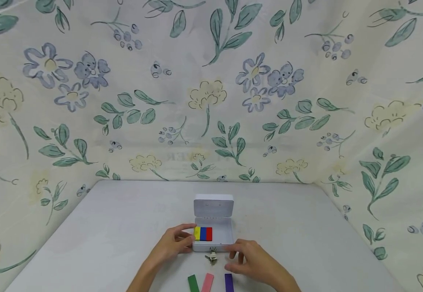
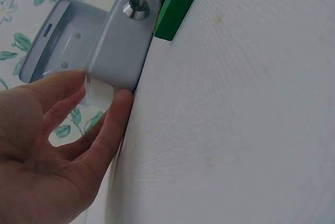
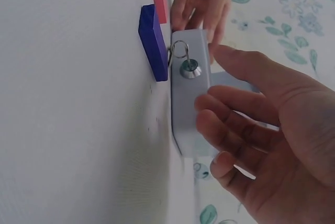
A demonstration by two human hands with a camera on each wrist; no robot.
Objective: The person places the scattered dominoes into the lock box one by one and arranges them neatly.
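Observation:
A small light-grey metal cash box (image 1: 223, 230) stands on the table with its lid (image 1: 213, 207) raised. Inside, at its left, yellow (image 1: 197, 233), blue (image 1: 203, 234) and red (image 1: 209, 234) blocks lie side by side. My left hand (image 1: 175, 242) holds the box's left end between thumb and fingers. By the front right corner, my right hand (image 1: 252, 259) has loosely bent fingers with nothing in them; in the head view a fingertip meets the front edge. Keys (image 1: 211, 257) hang from the front lock (image 3: 190, 68).
Green (image 1: 193, 283), pink (image 1: 207, 282) and purple (image 1: 229, 282) strips lie on the white table (image 1: 123, 219) in front of the box. A floral cloth (image 1: 211, 113) hangs behind and along both sides.

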